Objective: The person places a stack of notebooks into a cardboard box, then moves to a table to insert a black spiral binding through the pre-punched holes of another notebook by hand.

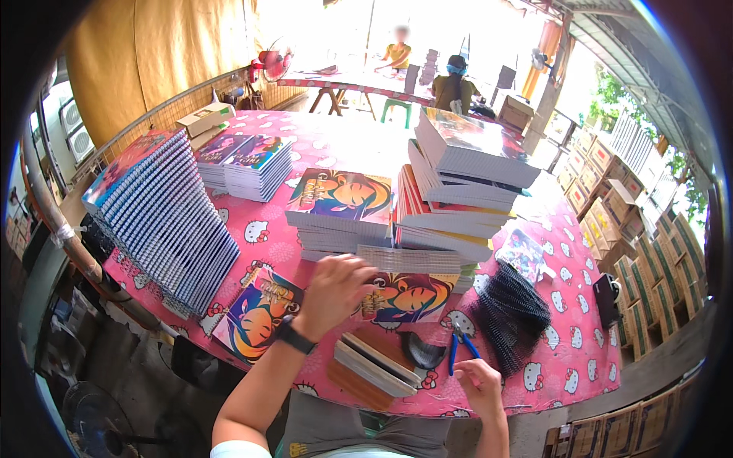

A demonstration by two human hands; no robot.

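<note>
My left hand reaches forward, fingers spread, onto the edge of a notebook with a colourful cartoon cover lying in front of me. My left wrist carries a black band. My right hand rests low at the table's front edge, its fingers on the blue handles of small pliers. A heap of black spiral binding wires lies just right of the pliers. One black coil sits on a board beside them.
Tall leaning stacks of notebooks stand behind; a long slanted row of bound notebooks fills the left. The pink patterned tablecloth shows at right, with a black phone. Two people sit at a far table. Cartons are stacked at right.
</note>
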